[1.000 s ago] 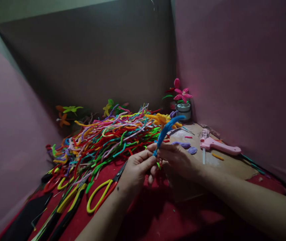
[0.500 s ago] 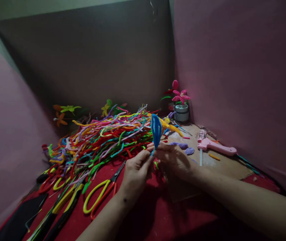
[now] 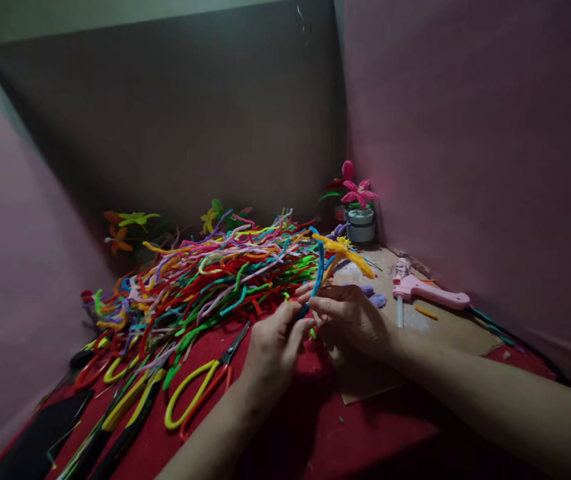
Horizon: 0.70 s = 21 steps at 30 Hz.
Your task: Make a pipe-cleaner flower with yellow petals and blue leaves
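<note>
Just in front of me, a bent blue pipe cleaner piece [image 3: 318,270] stands up between my hands, seen nearly edge-on. My left hand [image 3: 274,337] pinches its lower end between thumb and fingers. My right hand [image 3: 348,312] is closed around the same spot from the other side, its thumb and fingertips against the blue piece. Right behind rises an orange-yellow pipe cleaner flower [image 3: 350,255] with a yellow centre. Its lower part runs down behind my right fingers, where the joint with the blue piece is hidden.
Left lies a big heap of coloured pipe cleaners [image 3: 215,273], with yellow-and-red scissors [image 3: 193,393] and yellow-black pliers [image 3: 138,400] nearer. Right, a pink glue gun [image 3: 430,292] rests on cardboard [image 3: 458,340] beside purple pieces [image 3: 378,301]. A potted pink flower [image 3: 359,193] stands behind.
The blue piece has turned from showing its broad looped face to edge-on. The orange-yellow flower has shifted slightly right and down. My right fingers have moved in closer around the blue piece.
</note>
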{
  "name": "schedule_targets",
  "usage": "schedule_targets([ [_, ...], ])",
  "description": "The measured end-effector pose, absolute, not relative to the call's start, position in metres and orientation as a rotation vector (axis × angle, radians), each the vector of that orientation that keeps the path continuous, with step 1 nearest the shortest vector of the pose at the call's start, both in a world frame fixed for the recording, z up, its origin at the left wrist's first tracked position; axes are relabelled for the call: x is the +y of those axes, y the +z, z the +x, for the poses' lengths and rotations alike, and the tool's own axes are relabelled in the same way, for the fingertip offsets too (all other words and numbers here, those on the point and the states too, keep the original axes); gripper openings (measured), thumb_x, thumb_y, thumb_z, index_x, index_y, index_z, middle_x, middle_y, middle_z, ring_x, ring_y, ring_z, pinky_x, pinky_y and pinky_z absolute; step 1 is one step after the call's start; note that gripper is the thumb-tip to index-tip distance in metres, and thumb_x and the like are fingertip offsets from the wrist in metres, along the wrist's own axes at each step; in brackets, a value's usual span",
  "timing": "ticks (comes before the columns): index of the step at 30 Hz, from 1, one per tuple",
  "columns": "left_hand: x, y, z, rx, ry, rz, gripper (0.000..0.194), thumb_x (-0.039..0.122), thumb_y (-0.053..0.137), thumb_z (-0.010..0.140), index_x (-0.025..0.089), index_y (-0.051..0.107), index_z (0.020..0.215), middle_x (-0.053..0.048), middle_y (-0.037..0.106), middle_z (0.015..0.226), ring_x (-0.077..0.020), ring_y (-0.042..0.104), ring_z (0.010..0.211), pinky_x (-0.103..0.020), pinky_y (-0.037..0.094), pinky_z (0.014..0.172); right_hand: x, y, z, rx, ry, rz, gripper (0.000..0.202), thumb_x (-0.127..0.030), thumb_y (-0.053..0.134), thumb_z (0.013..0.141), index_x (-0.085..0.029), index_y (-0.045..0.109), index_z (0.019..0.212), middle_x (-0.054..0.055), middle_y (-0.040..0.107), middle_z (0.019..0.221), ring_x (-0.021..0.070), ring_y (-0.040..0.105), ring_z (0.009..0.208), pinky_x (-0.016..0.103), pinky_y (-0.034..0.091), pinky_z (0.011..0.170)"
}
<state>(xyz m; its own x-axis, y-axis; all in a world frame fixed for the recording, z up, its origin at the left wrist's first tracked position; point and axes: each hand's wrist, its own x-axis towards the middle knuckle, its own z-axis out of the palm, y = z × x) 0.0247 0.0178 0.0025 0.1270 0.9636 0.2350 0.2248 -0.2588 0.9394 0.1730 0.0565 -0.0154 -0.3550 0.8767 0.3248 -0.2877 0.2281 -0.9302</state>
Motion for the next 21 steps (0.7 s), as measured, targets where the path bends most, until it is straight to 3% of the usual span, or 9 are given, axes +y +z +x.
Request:
schedule_targets([
  [3,0.019,-0.001,0.025,1.279,1.248,1.699,0.010,0.026,0.059,0.076,0.017,0.063,0.076,0.003,0.050,0.053,-0.0065,0.044,0.045,-0.017,0.036,0.046,0.058,-0.020,0.170,-1.419,1.348,-0.665,0.022,-0.036,0.064,0.074,-0.023,0.072,0.090,0.003,0.067,0.090,0.0206,0.060,0.093,0.037,0.040,0.090],
  [8,0.024,0.002,0.022,0.975,1.056,1.258,0.017,0.031,0.058,0.078,0.014,0.057,0.074,0.004,0.052,0.050,-0.0051,0.043,0.034,-0.016,0.033,0.035,0.055,-0.016,0.172,-1.393,1.618,-0.556,0.037,-0.034,0.062,0.075,-0.020,0.064,0.109,0.003,0.068,0.076,0.0183,0.064,0.075,0.037,0.047,0.077],
  [14,0.025,0.001,0.020,0.644,0.837,0.999,0.022,0.036,0.063,0.073,0.015,0.057,0.072,0.008,0.041,0.038,-0.0030,0.026,0.023,-0.016,0.026,0.026,0.053,-0.014,0.170,-1.312,1.603,-0.424,0.014,-0.024,0.070,0.068,-0.020,0.073,0.081,0.002,0.068,0.086,0.0171,0.062,0.084,0.032,0.045,0.082],
  [18,0.021,0.000,0.025,0.970,1.046,1.364,0.019,0.032,0.057,0.078,0.015,0.060,0.072,0.003,0.051,0.048,-0.0060,0.044,0.037,-0.017,0.035,0.040,0.055,-0.021,0.167,-1.223,1.627,-0.561,0.021,-0.032,0.066,0.073,-0.020,0.070,0.089,0.000,0.064,0.069,0.0135,0.058,0.061,0.029,0.047,0.062],
  [21,0.019,-0.002,0.027,1.290,1.306,1.697,0.010,0.024,0.062,0.074,0.017,0.061,0.066,0.003,0.050,0.051,-0.0064,0.046,0.047,-0.016,0.036,0.049,0.055,-0.023,0.167,-1.240,1.550,-0.668,0.021,-0.034,0.067,0.072,-0.020,0.070,0.087,0.000,0.063,0.076,0.0137,0.058,0.069,0.028,0.046,0.067],
])
